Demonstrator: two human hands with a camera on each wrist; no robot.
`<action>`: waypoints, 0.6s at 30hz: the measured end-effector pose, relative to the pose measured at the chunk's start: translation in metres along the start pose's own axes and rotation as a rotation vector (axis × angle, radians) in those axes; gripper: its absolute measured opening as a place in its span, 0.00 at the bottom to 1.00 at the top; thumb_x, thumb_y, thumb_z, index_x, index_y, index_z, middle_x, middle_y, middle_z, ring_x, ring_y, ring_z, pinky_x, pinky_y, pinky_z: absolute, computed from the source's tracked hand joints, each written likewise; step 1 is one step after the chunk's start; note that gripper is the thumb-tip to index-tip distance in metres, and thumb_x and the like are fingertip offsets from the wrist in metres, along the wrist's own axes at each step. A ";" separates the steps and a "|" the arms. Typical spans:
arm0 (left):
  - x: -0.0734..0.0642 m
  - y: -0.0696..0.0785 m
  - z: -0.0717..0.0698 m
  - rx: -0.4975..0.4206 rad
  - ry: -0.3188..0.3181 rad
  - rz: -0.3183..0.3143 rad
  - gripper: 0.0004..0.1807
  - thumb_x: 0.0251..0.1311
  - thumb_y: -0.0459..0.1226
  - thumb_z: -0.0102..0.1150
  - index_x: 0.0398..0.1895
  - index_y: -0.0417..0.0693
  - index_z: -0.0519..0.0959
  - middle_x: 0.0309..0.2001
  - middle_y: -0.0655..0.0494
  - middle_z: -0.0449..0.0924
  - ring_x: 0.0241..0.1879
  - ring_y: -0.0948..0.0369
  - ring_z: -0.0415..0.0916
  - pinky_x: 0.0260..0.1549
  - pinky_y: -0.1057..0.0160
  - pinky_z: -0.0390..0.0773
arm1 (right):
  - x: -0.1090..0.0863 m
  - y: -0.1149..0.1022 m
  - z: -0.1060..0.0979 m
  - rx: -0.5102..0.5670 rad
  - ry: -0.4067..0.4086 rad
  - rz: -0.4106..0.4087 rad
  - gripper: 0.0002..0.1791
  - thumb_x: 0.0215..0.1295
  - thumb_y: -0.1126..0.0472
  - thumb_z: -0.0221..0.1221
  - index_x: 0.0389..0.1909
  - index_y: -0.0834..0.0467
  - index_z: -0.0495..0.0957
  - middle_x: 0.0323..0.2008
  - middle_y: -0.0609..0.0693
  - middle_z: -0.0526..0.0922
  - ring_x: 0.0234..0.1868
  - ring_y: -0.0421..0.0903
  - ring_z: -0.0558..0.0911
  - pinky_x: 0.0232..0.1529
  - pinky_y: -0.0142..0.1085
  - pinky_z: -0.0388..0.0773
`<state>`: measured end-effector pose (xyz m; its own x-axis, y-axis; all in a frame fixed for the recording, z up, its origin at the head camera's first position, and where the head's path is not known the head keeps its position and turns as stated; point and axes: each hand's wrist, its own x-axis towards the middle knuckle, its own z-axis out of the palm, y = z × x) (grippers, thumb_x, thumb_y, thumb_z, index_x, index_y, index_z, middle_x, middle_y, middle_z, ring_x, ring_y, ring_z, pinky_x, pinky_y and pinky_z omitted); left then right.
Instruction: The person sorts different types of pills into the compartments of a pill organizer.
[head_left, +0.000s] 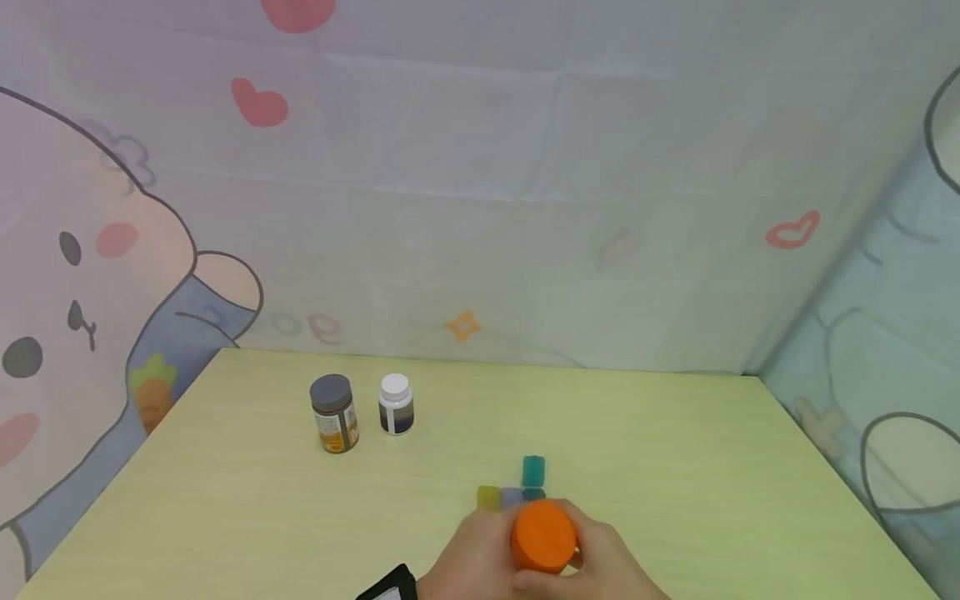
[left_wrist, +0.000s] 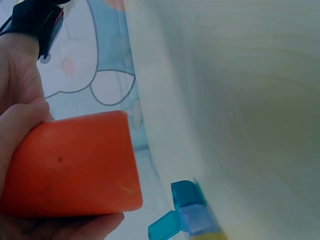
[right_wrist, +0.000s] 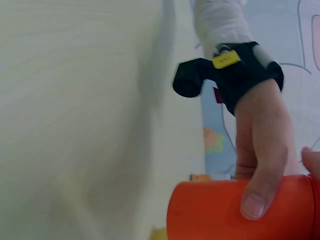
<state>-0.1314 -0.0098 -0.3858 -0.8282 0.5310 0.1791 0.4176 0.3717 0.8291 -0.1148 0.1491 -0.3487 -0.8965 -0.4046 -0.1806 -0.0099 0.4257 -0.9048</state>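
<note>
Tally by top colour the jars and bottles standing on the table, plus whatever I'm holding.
Grey: 1, jar
White: 1, bottle
Orange: 1, cylinder held in left hand and right hand
Total: 3

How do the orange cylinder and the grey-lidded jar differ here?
The left hand and the right hand hold the orange cylinder, while the grey-lidded jar stands on the table, untouched. The orange cylinder looks almost plain orange; the grey-lidded jar bears a multicoloured label. In the head view, both have round tops.
</note>
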 end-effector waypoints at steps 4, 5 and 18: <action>-0.007 -0.003 0.000 -0.146 -0.070 -0.075 0.12 0.52 0.48 0.62 0.40 0.64 0.75 0.31 0.72 0.77 0.29 0.71 0.73 0.35 0.70 0.72 | 0.002 0.005 0.012 0.043 0.010 0.059 0.39 0.46 0.43 0.65 0.56 0.61 0.66 0.46 0.50 0.76 0.42 0.48 0.74 0.46 0.50 0.72; -0.008 -0.003 0.001 -0.175 -0.081 -0.098 0.12 0.51 0.48 0.62 0.40 0.64 0.75 0.31 0.71 0.77 0.29 0.70 0.73 0.35 0.70 0.72 | 0.002 0.007 0.014 0.054 0.013 0.064 0.39 0.46 0.43 0.65 0.56 0.61 0.66 0.45 0.50 0.77 0.41 0.48 0.74 0.46 0.49 0.72; -0.022 -0.011 0.011 -0.267 -0.127 -0.110 0.09 0.54 0.48 0.58 0.38 0.63 0.77 0.28 0.69 0.80 0.25 0.69 0.75 0.33 0.70 0.72 | 0.001 0.030 0.040 0.114 0.096 0.159 0.45 0.42 0.39 0.65 0.62 0.51 0.64 0.51 0.42 0.74 0.45 0.47 0.72 0.49 0.51 0.68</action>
<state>-0.1137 -0.0174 -0.4048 -0.8025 0.5960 0.0272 0.2013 0.2276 0.9527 -0.0986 0.1294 -0.3914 -0.9207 -0.2585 -0.2923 0.1806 0.3818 -0.9064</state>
